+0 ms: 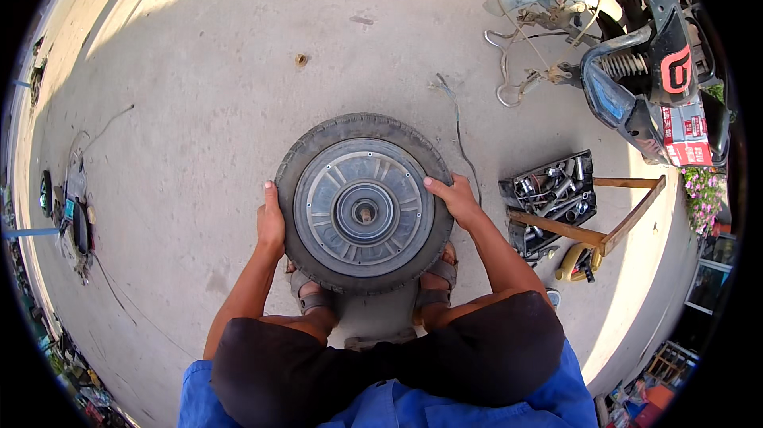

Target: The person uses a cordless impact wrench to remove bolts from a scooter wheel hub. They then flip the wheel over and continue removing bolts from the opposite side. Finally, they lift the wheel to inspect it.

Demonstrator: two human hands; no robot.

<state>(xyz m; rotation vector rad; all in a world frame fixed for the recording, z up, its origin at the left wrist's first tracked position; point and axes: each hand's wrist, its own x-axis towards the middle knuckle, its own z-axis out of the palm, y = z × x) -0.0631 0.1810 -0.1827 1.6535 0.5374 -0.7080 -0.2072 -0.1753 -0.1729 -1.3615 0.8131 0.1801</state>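
Observation:
Between my feet and knees is a hub motor wheel (323,225) with a black treaded tyre (318,139) around a grey ribbed metal cover. A short axle (366,214) sticks up from its centre. My left hand (271,220) grips the tyre's left side, thumb along the sidewall and the other fingers hidden under or behind it. On the right side my right hand (455,196) holds the tyre, its thumb reaching over the sidewall to the rim edge. The wheel's face is turned up toward me; whether it touches the floor is hidden.
Right of the wheel stands a tray of sockets and tools (548,189), beside a wooden frame (632,209) and a yellow cut container (574,263). A cable (459,122) lies ahead on the concrete. Vehicle parts (628,62) fill the upper right; wires and a device (75,213) lie left.

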